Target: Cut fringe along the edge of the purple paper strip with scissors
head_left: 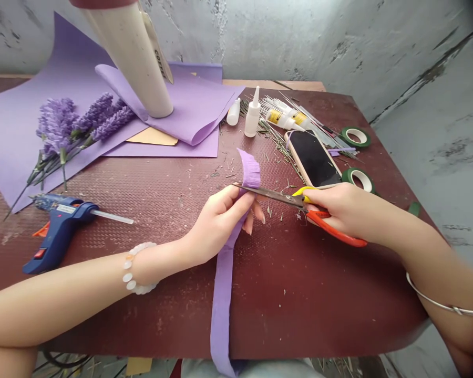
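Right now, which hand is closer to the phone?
Right. The right hand, holding scissors, sits just in front of the phone; the left hand, holding a purple paper strip, is farther off, to the phone's left.

The paper strip (222, 315) is light purple, the scissors (331, 223) have red and yellow handles, the glue gun (59, 233) is dark blue, and the table (299, 315) is dark red with small dotted pattern.
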`<state>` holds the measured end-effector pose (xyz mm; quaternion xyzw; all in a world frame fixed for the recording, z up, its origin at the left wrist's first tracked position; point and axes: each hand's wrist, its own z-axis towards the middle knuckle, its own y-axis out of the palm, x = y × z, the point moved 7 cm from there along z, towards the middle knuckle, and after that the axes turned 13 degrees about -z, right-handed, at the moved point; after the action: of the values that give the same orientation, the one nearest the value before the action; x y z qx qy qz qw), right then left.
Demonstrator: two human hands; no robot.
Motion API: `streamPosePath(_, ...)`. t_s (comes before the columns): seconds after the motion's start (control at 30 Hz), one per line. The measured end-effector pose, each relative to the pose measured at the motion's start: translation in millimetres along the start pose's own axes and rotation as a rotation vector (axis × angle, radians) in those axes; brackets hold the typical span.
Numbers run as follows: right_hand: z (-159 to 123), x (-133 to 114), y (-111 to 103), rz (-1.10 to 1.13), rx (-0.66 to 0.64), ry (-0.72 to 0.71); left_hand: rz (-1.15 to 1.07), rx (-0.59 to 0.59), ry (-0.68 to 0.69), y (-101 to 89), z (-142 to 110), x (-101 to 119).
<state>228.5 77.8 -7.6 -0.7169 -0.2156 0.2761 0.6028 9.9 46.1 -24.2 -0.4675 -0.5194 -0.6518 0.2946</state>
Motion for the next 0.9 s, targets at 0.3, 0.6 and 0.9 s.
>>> streamPosePath(0.3, -4, 7, 7, 0.355, -0.326, 0.031, -0.057, -0.042, -0.071, 1.1, 0, -4)
streamPosePath(0.6, -11, -4, 4, 0.388, -0.441, 0.165, -0.038, -0.146, -0.105, 10.9, -4, -6)
streamPosePath(0.9, -12, -8, 10, 0.623, -0.481, 0.148, -0.201, -0.155, -0.195, 10.6, -3, -9)
